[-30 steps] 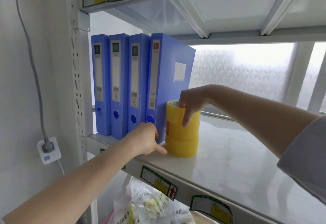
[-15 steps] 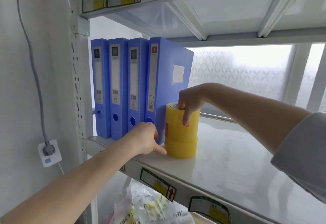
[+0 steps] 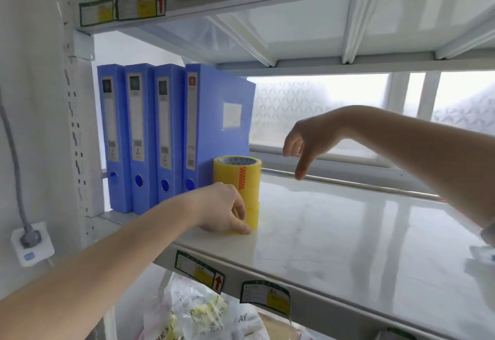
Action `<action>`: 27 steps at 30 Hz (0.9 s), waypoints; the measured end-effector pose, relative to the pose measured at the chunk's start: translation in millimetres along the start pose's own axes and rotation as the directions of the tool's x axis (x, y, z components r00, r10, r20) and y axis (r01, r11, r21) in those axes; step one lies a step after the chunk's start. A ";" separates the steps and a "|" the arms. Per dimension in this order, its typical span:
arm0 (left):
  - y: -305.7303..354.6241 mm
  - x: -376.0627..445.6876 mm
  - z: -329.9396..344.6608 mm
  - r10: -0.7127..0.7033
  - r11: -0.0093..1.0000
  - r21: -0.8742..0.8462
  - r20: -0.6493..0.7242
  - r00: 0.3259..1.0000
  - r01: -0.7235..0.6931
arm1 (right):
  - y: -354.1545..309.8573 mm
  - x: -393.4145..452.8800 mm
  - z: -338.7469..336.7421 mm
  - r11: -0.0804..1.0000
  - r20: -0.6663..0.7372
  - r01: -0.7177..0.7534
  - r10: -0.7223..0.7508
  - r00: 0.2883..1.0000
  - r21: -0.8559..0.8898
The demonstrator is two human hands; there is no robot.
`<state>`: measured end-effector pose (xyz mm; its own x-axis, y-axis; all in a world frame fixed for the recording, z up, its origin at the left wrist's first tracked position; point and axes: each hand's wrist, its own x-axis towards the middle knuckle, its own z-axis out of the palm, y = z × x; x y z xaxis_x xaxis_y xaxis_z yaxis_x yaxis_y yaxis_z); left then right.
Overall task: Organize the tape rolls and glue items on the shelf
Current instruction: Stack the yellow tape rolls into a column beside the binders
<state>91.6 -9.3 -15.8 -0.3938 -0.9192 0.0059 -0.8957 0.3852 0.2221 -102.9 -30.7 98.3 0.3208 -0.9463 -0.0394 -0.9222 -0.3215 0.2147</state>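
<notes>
Fingers (image 3: 242,212) of the left hand (image 3: 222,209) curl against the bottom roll of a yellow tape stack (image 3: 238,187), thumb down on the shelf (image 3: 348,221) at the stack's six o'clock side. Two rolls stand one atop the other near the shelf's front edge, touching or just beside the last of four blue file boxes (image 3: 171,136) at their nine o'clock. At the stack's two o'clock, the right hand (image 3: 305,141) hangs above the shelf, well clear of the tape, its fingers loose and apart, holding nothing.

Judged from their look, the rolls are light, stiff and smooth-sided, and the upper one could slide off the lower; a hold round the outer wall of the bottom roll, or through the open core, seems safest. A red-and-white printed strip runs down the top roll, its text unreadable. Green-bordered shelf labels (image 3: 199,271) with red up-arrows mark the edges; their writing is too blurred to read, as are the box spines. No glue is visible.
</notes>
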 end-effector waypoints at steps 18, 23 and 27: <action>324.3 88.6 68.1 0.644 0.762 -0.005 -0.108 0.758 -0.648 | 214.9 -259.0 85.1 0.802 0.244 -0.597 0.581 0.776 -0.011; 376.4 120.4 85.5 0.677 0.736 0.107 -0.075 0.732 -0.669 | 212.6 -271.7 134.9 0.813 0.311 -0.582 0.551 0.774 0.008; 396.8 135.8 95.9 0.686 0.695 0.284 0.016 0.728 -0.661 | 210.9 -270.6 167.4 0.855 0.331 -0.519 0.488 0.808 0.007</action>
<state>-337.1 26.6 -20.3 -0.9041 -0.4034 0.1413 -0.4206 0.8983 -0.1267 -420.3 152.1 -9.2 -0.2624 -0.9319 -0.2504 -0.9563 0.2163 0.1968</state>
